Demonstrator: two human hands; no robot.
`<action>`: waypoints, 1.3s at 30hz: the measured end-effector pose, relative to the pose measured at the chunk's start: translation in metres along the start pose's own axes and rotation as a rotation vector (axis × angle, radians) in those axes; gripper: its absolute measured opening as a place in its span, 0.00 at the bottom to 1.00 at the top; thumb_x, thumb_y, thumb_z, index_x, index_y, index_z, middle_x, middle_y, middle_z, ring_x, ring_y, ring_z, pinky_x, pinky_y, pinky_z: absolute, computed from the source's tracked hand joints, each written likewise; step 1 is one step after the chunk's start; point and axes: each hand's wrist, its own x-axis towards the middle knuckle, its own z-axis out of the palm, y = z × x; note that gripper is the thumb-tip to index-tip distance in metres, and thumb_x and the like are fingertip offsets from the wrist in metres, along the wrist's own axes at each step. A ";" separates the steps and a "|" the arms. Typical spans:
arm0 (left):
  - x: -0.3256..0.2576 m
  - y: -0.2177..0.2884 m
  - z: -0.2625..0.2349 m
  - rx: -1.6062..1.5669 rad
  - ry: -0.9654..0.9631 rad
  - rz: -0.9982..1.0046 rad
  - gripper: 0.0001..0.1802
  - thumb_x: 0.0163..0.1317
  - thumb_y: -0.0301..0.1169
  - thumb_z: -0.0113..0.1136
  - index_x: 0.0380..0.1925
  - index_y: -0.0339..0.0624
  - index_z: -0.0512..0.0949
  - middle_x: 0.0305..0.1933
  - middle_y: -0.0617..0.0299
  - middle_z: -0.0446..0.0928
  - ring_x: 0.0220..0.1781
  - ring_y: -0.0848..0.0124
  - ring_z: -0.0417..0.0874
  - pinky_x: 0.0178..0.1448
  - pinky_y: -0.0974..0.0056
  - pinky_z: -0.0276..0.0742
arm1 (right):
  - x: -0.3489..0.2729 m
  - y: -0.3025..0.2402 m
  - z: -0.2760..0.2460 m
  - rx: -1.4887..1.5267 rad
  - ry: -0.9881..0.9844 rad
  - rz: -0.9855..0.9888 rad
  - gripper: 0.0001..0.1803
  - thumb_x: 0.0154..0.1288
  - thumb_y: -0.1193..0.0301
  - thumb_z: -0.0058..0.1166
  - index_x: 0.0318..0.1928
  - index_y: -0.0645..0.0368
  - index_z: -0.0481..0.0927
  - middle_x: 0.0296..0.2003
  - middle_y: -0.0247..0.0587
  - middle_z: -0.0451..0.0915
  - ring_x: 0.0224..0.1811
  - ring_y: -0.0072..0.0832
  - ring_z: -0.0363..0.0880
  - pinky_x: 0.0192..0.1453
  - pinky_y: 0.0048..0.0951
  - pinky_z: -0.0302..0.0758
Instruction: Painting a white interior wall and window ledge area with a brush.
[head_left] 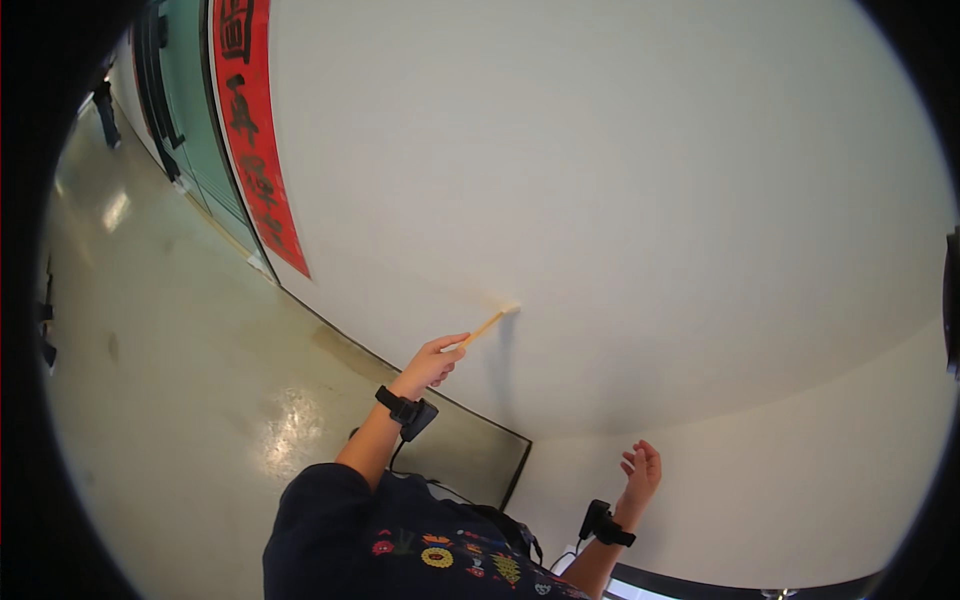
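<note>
My left hand point(432, 364) is closed round a thin yellow stick with a pale head point(488, 324), held slanting up and to the right. Its pale tip meets the white wall point(640, 220), where a shadow falls below it; too little detail shows to tell what kind of tool it is. Lower right, my right hand point(643, 466) is raised near the wall with its fingers loosely bent and apart, and I see nothing in it. Each wrist wears a black strap with a small box and a cable.
A red paper banner point(258, 140) with dark brush writing hangs on the wall at the left, beside a greenish glass door point(190, 110). A dark baseboard point(390, 365) edges the glossy floor point(200, 330). Far off at upper left stands a person point(106, 115). A dark object point(951, 300) juts in at the right rim.
</note>
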 end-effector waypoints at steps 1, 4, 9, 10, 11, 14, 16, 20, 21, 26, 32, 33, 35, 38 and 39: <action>0.000 0.000 -0.006 0.021 0.008 0.000 0.22 0.59 0.35 0.53 0.55 0.53 0.67 0.14 0.78 0.54 0.13 0.86 0.50 0.15 0.78 0.45 | 0.001 0.002 -0.002 0.019 -0.002 0.010 0.11 0.63 0.69 0.45 0.44 0.57 0.73 0.37 0.32 0.74 0.35 0.21 0.74 0.36 0.21 0.70; -0.002 0.006 -0.030 -0.073 0.210 0.031 0.20 0.59 0.36 0.52 0.53 0.54 0.69 0.14 0.78 0.55 0.12 0.86 0.51 0.15 0.77 0.44 | 0.003 0.005 -0.008 0.035 0.037 0.027 0.11 0.63 0.68 0.45 0.44 0.58 0.73 0.37 0.32 0.73 0.35 0.21 0.74 0.37 0.21 0.70; -0.006 0.027 -0.057 -0.174 0.477 0.139 0.20 0.60 0.35 0.50 0.54 0.54 0.67 0.13 0.76 0.54 0.10 0.85 0.52 0.13 0.78 0.45 | 0.002 0.000 -0.011 0.077 0.083 0.032 0.12 0.63 0.67 0.45 0.44 0.60 0.73 0.37 0.34 0.73 0.36 0.21 0.74 0.38 0.20 0.69; -0.003 0.031 -0.051 -0.153 0.459 0.148 0.20 0.60 0.34 0.50 0.54 0.53 0.66 0.13 0.75 0.55 0.10 0.85 0.51 0.12 0.77 0.45 | 0.003 0.000 -0.012 0.082 0.082 0.026 0.12 0.63 0.67 0.45 0.44 0.61 0.73 0.37 0.35 0.73 0.36 0.21 0.74 0.38 0.20 0.69; 0.002 0.032 -0.043 -0.129 0.439 0.133 0.20 0.60 0.34 0.50 0.54 0.53 0.66 0.13 0.75 0.55 0.10 0.85 0.51 0.12 0.77 0.45 | 0.005 0.002 -0.015 0.089 0.111 0.043 0.12 0.63 0.67 0.45 0.44 0.61 0.73 0.37 0.35 0.73 0.36 0.21 0.74 0.38 0.20 0.69; 0.015 0.032 -0.014 -0.039 0.334 0.083 0.19 0.61 0.36 0.48 0.53 0.54 0.66 0.13 0.75 0.54 0.10 0.85 0.52 0.12 0.78 0.45 | 0.007 0.006 -0.022 0.064 0.136 0.043 0.13 0.63 0.67 0.45 0.44 0.61 0.73 0.38 0.35 0.73 0.36 0.21 0.74 0.39 0.20 0.69; 0.021 0.029 0.006 -0.023 0.336 0.097 0.18 0.62 0.37 0.48 0.53 0.54 0.66 0.14 0.75 0.55 0.11 0.84 0.53 0.13 0.77 0.46 | 0.007 0.007 -0.023 0.077 0.146 0.052 0.13 0.63 0.67 0.46 0.44 0.61 0.73 0.39 0.36 0.74 0.37 0.22 0.74 0.39 0.21 0.70; 0.042 0.007 0.029 -0.065 0.317 0.085 0.18 0.61 0.34 0.48 0.52 0.52 0.66 0.13 0.74 0.55 0.11 0.84 0.52 0.13 0.78 0.45 | 0.004 0.019 -0.031 0.058 0.221 0.065 0.13 0.63 0.67 0.46 0.44 0.61 0.73 0.39 0.36 0.74 0.37 0.22 0.74 0.40 0.21 0.70; 0.048 0.003 0.037 -0.062 0.315 0.080 0.18 0.61 0.34 0.48 0.52 0.51 0.66 0.13 0.74 0.55 0.11 0.84 0.52 0.13 0.78 0.46 | 0.004 0.025 -0.034 0.053 0.239 0.064 0.13 0.63 0.67 0.46 0.44 0.61 0.73 0.38 0.36 0.74 0.37 0.22 0.74 0.40 0.21 0.70; 0.087 -0.044 0.061 -0.030 0.129 0.053 0.17 0.62 0.35 0.46 0.52 0.51 0.66 0.14 0.73 0.56 0.11 0.83 0.54 0.13 0.77 0.47 | 0.005 0.062 -0.049 0.022 0.373 0.087 0.13 0.63 0.68 0.47 0.44 0.61 0.73 0.38 0.35 0.74 0.36 0.22 0.75 0.39 0.21 0.70; 0.147 -0.064 0.105 0.047 -0.092 -0.119 0.17 0.62 0.34 0.46 0.52 0.50 0.65 0.15 0.73 0.56 0.11 0.83 0.54 0.13 0.77 0.48 | 0.002 0.059 -0.050 0.000 0.527 0.143 0.11 0.62 0.71 0.47 0.43 0.63 0.73 0.37 0.35 0.75 0.35 0.20 0.74 0.38 0.20 0.68; 0.159 -0.067 0.112 0.039 -0.054 -0.136 0.17 0.62 0.34 0.46 0.52 0.50 0.65 0.15 0.73 0.57 0.11 0.83 0.54 0.13 0.77 0.48 | 0.000 0.056 -0.050 -0.011 0.566 0.156 0.11 0.62 0.71 0.47 0.43 0.63 0.73 0.37 0.35 0.75 0.35 0.20 0.74 0.38 0.20 0.68; 0.180 -0.074 0.126 0.049 -0.051 -0.171 0.18 0.62 0.33 0.46 0.53 0.49 0.65 0.15 0.73 0.57 0.11 0.83 0.54 0.13 0.76 0.48 | -0.006 0.053 -0.053 0.042 0.616 0.162 0.11 0.62 0.71 0.46 0.43 0.64 0.73 0.37 0.36 0.75 0.34 0.20 0.73 0.38 0.20 0.68; 0.186 -0.081 0.158 0.105 -0.187 -0.243 0.18 0.62 0.34 0.48 0.53 0.50 0.65 0.14 0.73 0.57 0.11 0.84 0.54 0.13 0.77 0.47 | -0.019 0.047 -0.062 -0.003 0.724 0.187 0.11 0.63 0.69 0.46 0.43 0.62 0.73 0.36 0.34 0.75 0.34 0.19 0.73 0.37 0.19 0.68; 0.188 -0.081 0.178 0.122 -0.232 -0.252 0.18 0.62 0.34 0.48 0.53 0.50 0.65 0.14 0.73 0.57 0.11 0.84 0.54 0.13 0.77 0.47 | -0.024 0.044 -0.066 -0.036 0.750 0.177 0.12 0.63 0.68 0.46 0.44 0.61 0.73 0.36 0.32 0.75 0.34 0.18 0.74 0.37 0.18 0.69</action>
